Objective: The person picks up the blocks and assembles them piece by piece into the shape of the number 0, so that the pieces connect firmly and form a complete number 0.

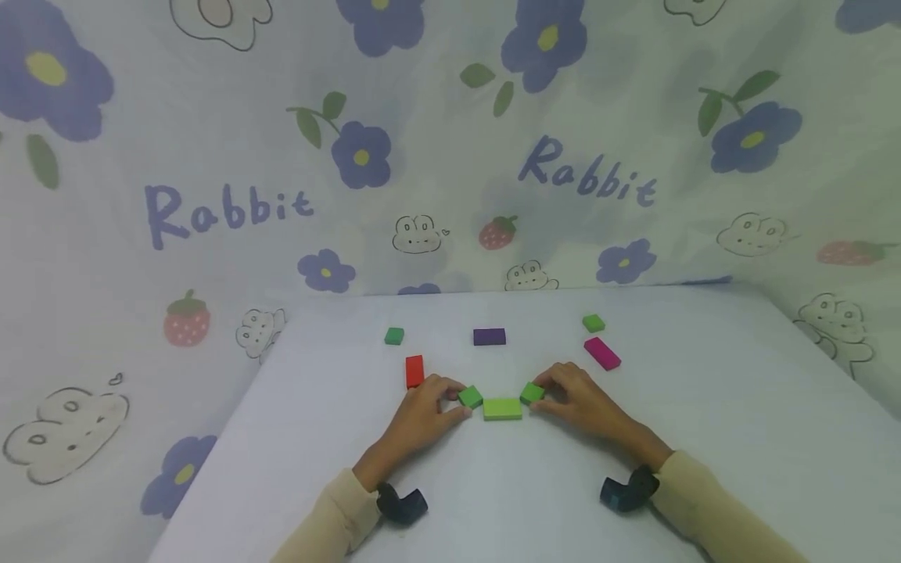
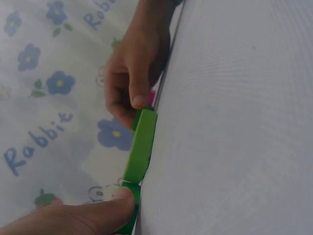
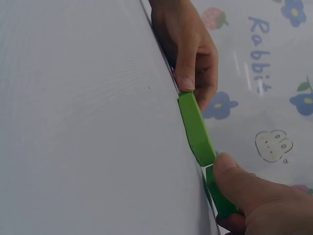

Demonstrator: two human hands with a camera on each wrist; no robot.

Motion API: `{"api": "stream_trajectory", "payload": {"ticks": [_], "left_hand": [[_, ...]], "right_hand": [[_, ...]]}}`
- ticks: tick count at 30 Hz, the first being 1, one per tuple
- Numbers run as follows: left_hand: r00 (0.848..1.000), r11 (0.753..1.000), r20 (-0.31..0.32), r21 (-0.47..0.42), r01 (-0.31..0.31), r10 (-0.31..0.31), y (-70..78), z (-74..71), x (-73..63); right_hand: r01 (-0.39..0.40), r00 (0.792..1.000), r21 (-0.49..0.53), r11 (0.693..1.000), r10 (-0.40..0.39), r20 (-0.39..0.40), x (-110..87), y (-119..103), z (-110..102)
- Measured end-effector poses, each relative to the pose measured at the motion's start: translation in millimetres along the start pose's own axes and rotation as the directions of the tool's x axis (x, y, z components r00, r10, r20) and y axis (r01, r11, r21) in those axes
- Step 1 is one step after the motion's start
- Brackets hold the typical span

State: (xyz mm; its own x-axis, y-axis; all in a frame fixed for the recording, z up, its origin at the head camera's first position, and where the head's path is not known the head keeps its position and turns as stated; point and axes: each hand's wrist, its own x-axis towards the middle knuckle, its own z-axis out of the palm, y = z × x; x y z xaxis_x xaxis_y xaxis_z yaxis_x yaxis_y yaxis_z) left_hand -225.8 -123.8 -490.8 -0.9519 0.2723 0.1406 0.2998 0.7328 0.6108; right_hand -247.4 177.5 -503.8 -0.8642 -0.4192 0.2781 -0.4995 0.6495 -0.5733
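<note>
A light green rectangular block [image 1: 502,409] lies flat on the white table, its long side facing me. At its left end, my left hand [image 1: 427,413] pinches a small green block [image 1: 470,397] between thumb and fingers. My right hand [image 1: 580,399] pinches a second small green block [image 1: 532,393] at the right end. Both small blocks sit turned at an angle beside the upper corners of the light green one. In the left wrist view, the left thumb [image 2: 105,208] presses on its green block [image 2: 129,215], close against the end of the light green block [image 2: 141,147].
Just behind my left hand lies a red block [image 1: 414,371]. Farther back are a green block [image 1: 394,336], a purple block [image 1: 489,337] and another green block [image 1: 594,323]. A magenta block [image 1: 602,353] lies behind my right hand. A patterned cloth [image 1: 450,156] hangs behind the table.
</note>
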Motion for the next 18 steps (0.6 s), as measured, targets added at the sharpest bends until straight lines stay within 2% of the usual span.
{"api": "stream_trajectory", "payload": {"ticks": [8,18], "left_hand": [[1.000,1.000,-0.005,-0.002,0.002,-0.002,-0.7,-0.8,0.4],[1.000,1.000,0.010,-0.004,0.014,-0.014,2.3,-0.4,4.1]], "right_hand": [[0.067,0.998,-0.036,0.997,-0.067,-0.011,3.0,2.6,1.7],[0.072,0.997,-0.045,0.996,-0.072,-0.008,3.8,2.7,-3.5]]}}
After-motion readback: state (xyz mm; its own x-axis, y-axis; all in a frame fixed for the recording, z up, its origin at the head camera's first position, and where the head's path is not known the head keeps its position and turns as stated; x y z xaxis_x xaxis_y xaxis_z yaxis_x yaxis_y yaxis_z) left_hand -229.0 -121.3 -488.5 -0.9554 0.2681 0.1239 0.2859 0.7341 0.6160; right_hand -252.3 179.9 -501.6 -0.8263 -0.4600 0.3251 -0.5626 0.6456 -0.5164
